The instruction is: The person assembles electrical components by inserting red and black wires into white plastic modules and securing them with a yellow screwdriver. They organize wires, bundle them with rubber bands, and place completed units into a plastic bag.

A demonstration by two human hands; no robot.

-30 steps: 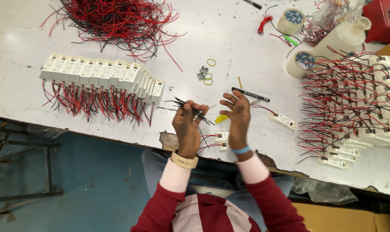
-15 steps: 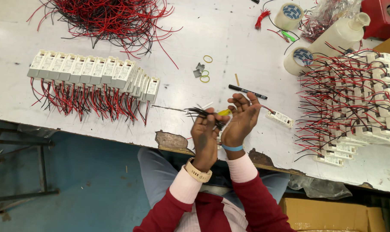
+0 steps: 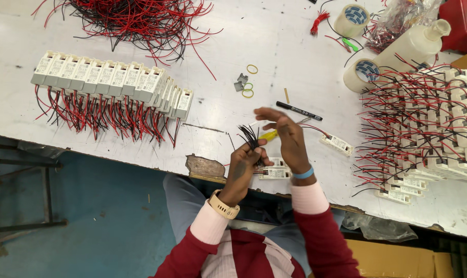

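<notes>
My left hand [image 3: 242,166] grips a small bundle of black cable ties [image 3: 249,136] that fan upward above its fingers. My right hand [image 3: 287,140] is raised beside it, fingers curled, with a yellow-handled tool [image 3: 268,135] held against its palm. Two small white driver boxes [image 3: 274,169] with wires lie on the table under both hands. Another white driver box [image 3: 337,144] with a red wire lies just right of my right hand. A black pen [image 3: 298,110] lies just beyond my right hand's fingers.
A row of white driver boxes [image 3: 110,80] with red and black leads sits at left. A heap of loose wires [image 3: 141,20] is behind it. Stacked wired boxes [image 3: 429,128] fill the right. Two tape rolls [image 3: 353,20], a white bottle [image 3: 411,46], rubber bands [image 3: 250,82].
My hands have drawn apart a little. The black cable ties now stand upright in my left hand, and my right hand has lifted with its fingers spread.
</notes>
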